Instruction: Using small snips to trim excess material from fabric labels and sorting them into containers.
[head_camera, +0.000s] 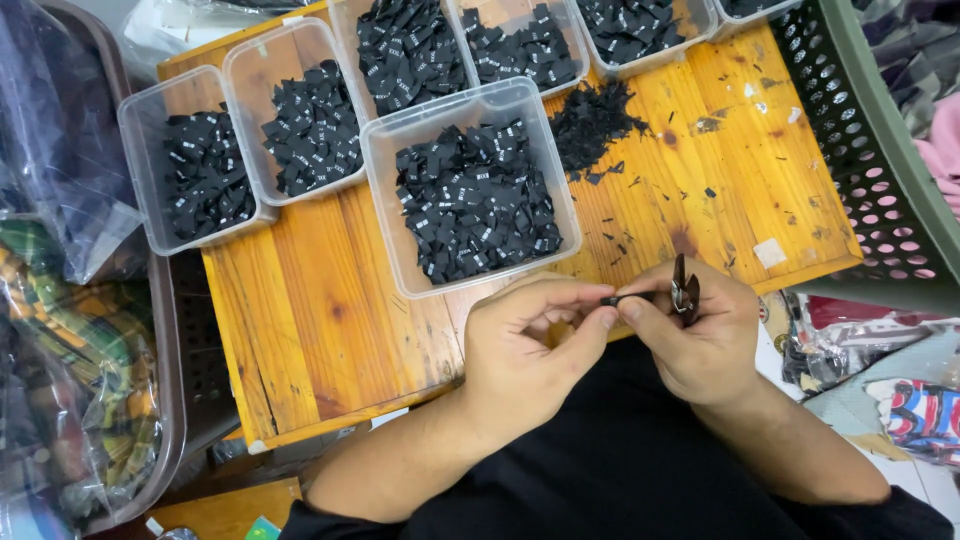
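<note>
Both hands are meeting over the wooden table's (330, 300) near edge: the left hand (525, 355) is pinching a small black label (612, 299), its length running sideways toward the right hand (705, 335), which is gripping small snips (684, 290).

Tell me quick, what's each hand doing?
Left hand: pinching a small black label.
Right hand: pinching the same label, holding small snips.
</note>
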